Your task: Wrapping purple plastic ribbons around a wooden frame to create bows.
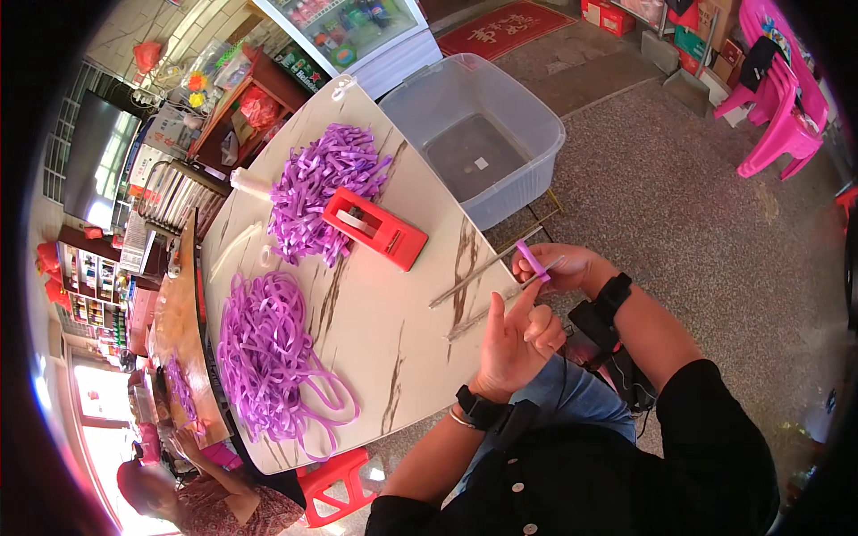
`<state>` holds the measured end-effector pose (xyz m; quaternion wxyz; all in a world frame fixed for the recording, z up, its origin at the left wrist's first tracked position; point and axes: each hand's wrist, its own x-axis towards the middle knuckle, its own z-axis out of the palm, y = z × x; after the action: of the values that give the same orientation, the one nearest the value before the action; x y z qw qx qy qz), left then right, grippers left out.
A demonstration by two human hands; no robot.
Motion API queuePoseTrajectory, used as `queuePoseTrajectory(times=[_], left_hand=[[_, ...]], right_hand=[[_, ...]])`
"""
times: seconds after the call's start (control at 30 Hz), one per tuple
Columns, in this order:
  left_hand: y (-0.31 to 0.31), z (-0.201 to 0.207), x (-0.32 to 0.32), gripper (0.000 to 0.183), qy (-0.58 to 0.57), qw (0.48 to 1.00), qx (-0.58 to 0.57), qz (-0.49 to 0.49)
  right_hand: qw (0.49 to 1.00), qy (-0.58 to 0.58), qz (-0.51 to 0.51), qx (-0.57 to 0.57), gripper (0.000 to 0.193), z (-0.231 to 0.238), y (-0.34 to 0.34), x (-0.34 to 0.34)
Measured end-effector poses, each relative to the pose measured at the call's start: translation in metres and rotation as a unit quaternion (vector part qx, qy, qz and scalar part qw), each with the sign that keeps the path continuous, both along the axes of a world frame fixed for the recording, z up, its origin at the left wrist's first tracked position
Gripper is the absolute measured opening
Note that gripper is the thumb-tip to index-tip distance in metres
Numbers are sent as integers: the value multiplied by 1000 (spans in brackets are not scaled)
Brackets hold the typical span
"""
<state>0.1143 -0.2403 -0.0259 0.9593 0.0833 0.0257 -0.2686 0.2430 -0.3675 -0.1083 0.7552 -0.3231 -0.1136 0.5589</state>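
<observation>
At the table's right edge, my right hand [572, 268] is closed on a short purple ribbon strip [531, 256]. The strip crosses the ends of two thin metal rods [474, 278], which reach inward over the table. My left hand [518, 347] is just below, its thumb raised and apart, its index finger reaching to the strip's lower end, its other fingers loosely bent. Whether that fingertip presses the strip is hard to make out. A red tape dispenser [399, 244] stands beyond the hands, against a heap of short purple ribbon pieces [313, 183]. Nearer left lies a tangle of long purple ribbon loops [264, 353].
The marble-patterned table [375, 357] carries all this. A clear plastic tub [523, 170] stands off its far right side, below a drinks fridge [357, 36]. Pink plastic chairs [778, 116] are far right. Another person [214, 496] sits lower left by a wooden table [174, 304].
</observation>
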Motion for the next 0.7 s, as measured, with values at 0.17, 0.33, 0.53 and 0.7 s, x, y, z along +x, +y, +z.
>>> queuePoseTrajectory(times=[0.17,0.33,0.53,0.7], left_hand=[[4,0,-2,67,3,1000,7,16],[3,0,-1,72,-9,1000,12,14],[4,-3,-2,69,-26,1000,13,13],[4,-4,-4,68,-36,999,9,14]], right_hand=[[992,-7,-69,-102,27,60,-9,-7],[972,-72,-75,-209,29,82,-6,-9],[941,-178,-87,-274,26,74,-4,-7],[940,-164,-99,-282,23,75,-7,-7]])
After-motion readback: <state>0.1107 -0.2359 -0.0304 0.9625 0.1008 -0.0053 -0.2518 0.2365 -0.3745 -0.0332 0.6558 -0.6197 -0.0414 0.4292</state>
